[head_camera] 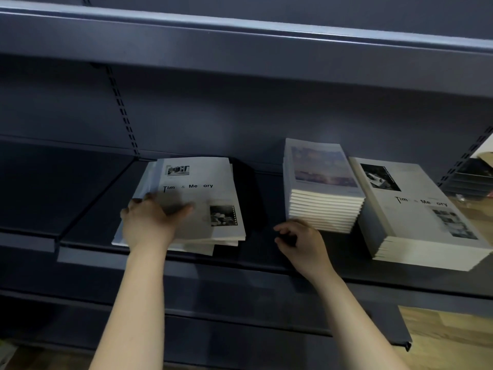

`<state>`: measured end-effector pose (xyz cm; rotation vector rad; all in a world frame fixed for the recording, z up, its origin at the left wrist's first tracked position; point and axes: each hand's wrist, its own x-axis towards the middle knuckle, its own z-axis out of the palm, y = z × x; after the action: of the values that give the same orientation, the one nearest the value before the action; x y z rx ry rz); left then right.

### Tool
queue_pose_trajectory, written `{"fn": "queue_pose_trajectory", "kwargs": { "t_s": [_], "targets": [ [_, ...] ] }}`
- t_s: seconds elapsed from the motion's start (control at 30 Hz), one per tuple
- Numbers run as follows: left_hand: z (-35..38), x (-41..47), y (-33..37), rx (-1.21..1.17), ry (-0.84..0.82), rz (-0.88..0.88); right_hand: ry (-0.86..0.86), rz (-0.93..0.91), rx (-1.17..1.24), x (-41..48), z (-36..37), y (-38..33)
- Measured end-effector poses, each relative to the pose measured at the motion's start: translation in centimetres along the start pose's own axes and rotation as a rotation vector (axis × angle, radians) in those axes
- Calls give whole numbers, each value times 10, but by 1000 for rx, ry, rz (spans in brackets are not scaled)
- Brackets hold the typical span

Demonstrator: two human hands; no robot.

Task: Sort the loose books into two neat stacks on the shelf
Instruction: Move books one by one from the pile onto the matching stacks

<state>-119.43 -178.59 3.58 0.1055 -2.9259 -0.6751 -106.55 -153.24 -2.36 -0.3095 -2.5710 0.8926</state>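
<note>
A loose, uneven pile of grey books (213, 182) lies on the dark shelf (88, 222) at the left; its top cover reads "Time & Memory". My left hand (149, 222) grips the top book at its left edge, thumb across the cover and fingers curled round the side. A tall neat stack of books (324, 198) with a coloured photo cover stands in the middle. To its right lies a lower stack of "Time & Memory" books (416, 217). My right hand (301, 244) hovers at the front foot of the middle stack, fingers loosely curled, holding nothing.
Another dark shelf (240, 41) juts out overhead. A slotted upright (121, 108) runs down the back panel at the left. A lower shelf lip (293, 324) sticks out under my arms. Wooden floor (453, 340) shows at the bottom right.
</note>
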Motion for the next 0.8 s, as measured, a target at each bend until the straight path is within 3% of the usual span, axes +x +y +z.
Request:
{"fn": "queue_pose_trajectory", "kwargs": {
  "t_s": [0.17,0.33,0.43,0.63,0.8],
  "targets": [
    [-10,3,3,-89,-31,-73,7,2,0,0,1,0],
    [-11,1,1,-238,114,30,1,-5,-3,0,1,1],
    [-13,-2,-2,-418,167,114,-4,-11,-4,1,1,2],
    [-16,-24,2,-858,252,120,-10,-37,30,-1,-3,-1],
    [-15,-35,16,-1073,216,151,-28,49,261,-5,-14,-14]
  ]
}}
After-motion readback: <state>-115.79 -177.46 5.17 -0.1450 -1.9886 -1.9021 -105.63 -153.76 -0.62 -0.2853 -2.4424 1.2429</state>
